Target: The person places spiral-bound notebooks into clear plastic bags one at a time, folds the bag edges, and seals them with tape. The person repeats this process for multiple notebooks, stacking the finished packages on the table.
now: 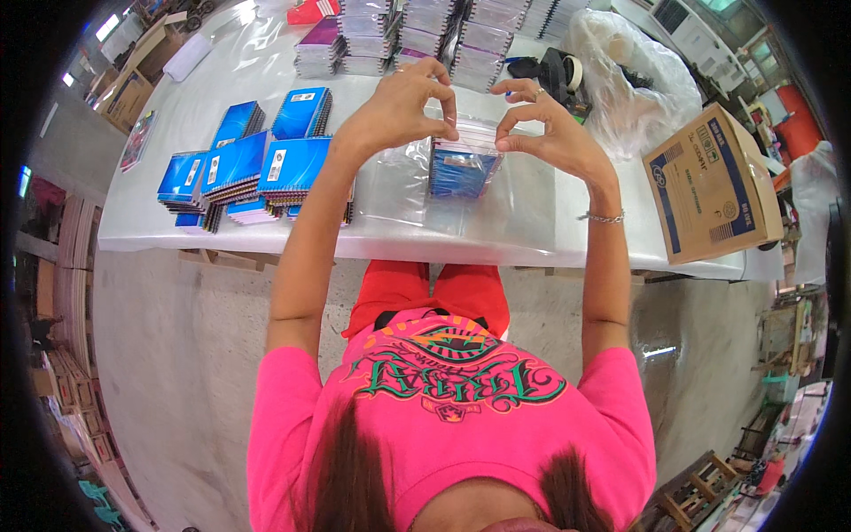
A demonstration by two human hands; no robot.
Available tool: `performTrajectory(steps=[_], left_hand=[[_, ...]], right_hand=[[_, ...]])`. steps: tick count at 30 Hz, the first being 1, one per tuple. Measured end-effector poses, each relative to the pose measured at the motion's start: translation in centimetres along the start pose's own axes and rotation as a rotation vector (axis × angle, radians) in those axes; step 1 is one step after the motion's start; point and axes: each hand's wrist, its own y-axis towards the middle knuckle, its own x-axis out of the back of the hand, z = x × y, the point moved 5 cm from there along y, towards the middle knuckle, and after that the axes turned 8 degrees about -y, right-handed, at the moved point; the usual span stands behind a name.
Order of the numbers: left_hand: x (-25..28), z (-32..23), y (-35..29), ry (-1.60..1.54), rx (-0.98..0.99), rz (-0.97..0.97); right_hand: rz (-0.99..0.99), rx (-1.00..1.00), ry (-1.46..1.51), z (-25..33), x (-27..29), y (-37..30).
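A: Where is the blue-covered rectangular notebook (461,182)?

B: Inside a clear, glossy plastic bag (477,133) near the table's front edge, in front of the person. Its bright cover bears a pale label, seen through shiny, creased film. Pale, pinkish edges show above it; I can't tell how many notebooks are inside.

A: And the grip?

B: The left hand (403,105) pinches thumb and finger together on the bag's upper left; the right hand (551,129) pinches its upper right.

A: What's around?

B: On the pale, plastic-covered table (142,213), blue spiral-bound notebooks (235,167) lie piled at left. Tall stacks of purple and pale spiral-bound notebooks (366,35) stand behind the 2 hands. At right are a crumpled translucent plastic sack (612,75) and a brown cardboard box (709,191).

A: Anything in the way?

B: Fingers cover the bag's upper corners, and the left forearm partly hides the pile.
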Motion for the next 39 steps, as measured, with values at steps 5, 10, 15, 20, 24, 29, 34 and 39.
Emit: performTrajectory(steps=[5, 10, 15, 20, 24, 29, 34, 39], left_hand=[[-0.8, 0.3, -3.5, -0.433, 0.053, -0.437], [-7.8, 3.1, -7.7, -0.620, 0.084, -0.708], [-10.3, 3.5, -7.2, -0.534, 0.103, -0.759], [-9.4, 3.0, -6.0, -0.330, 0.005, -0.693], [-8.4, 2.1, -5.2, -0.300, -0.043, -0.609], [-7.6, 1.7, -4.5, -0.237, -0.142, -0.591], [-6.4, 2.0, -3.4, -0.293, -0.129, -0.491], [-5.1, 0.9, -2.0, -0.191, -0.048, -0.395]], right_hand=[[-0.321, -0.288, 0.594, -3.0, -0.6, -3.1], [-0.558, -0.321, 0.310, -4.1, -8.8, -8.3], [-0.638, -0.376, 0.603, -2.8, -13.1, -7.8], [-0.533, -0.284, 0.369, -1.9, -11.6, -5.6], [-0.506, -0.254, 0.288, -1.1, -10.6, -4.4], [-0.568, -0.257, 0.401, -2.0, -11.0, -4.4], [-0.604, -0.265, 0.499, -2.4, -10.6, -3.6], [-0.566, -0.346, 0.634, -3.9, -10.4, -2.7]])
